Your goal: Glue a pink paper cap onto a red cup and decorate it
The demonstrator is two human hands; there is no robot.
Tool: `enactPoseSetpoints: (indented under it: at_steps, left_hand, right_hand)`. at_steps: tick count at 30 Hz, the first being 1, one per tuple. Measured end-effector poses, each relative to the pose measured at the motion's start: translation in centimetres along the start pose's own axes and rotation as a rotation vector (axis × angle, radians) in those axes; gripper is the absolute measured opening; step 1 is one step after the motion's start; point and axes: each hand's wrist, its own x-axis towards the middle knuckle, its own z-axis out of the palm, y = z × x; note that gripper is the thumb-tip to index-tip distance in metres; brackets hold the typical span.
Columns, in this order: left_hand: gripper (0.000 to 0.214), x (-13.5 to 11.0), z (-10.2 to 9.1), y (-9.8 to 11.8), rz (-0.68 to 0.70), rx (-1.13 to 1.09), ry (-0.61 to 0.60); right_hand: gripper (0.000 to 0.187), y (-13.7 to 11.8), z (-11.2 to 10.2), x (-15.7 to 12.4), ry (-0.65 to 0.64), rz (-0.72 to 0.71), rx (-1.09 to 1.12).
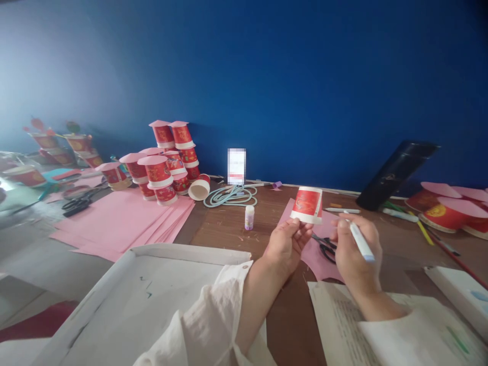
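Two bare hands show in the head view. The left hand (285, 244) is clamped on the lower white rim of a red cup (306, 202), which it holds upside down above the brown worktop (224, 231). Just beside it, the right hand (357, 254) grips a white marker (360, 239). Beneath them, scissors (324, 242) (partly hidden) lie on a pink sheet (318, 267). Farther left stand an upright white-capped tube (249, 218) and stacked red cups (157, 174).
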Motion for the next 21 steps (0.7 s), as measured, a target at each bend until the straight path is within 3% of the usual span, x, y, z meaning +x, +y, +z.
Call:
enactPoseSetpoints:
  at_steps: [4, 8, 13, 17, 21]
  left_hand:
    - [0.007, -0.2, 0.1, 0.1, -0.021, -0.017, 0.003]
    - [0.008, -0.3, 0.0, 0.2, -0.056, 0.028, -0.024]
    - [0.009, -0.2, -0.1, 0.1, -0.056, 0.054, -0.075]
    - [0.010, -0.4, -0.1, 0.0, -0.019, 0.040, -0.129]
    - [0.030, -0.6, 0.0, -0.2, -0.024, 0.115, -0.253]
  right_hand:
    - [0.034, 1.7, 0.9, 0.7, -0.092, 0.377, 0.296]
    - [0.032, 1.3, 1.4, 1.1, -0.186, 0.710, 0.588]
    - [0.037, 0.7, 1.1, 1.5, -0.224, 0.865, 0.886]
    - [0.036, 1.0, 1.1, 1.5, -0.215, 0.867, 0.910]
    - [0.040, 0.9, 1.2, 1.3, -0.160, 0.875, 0.916]
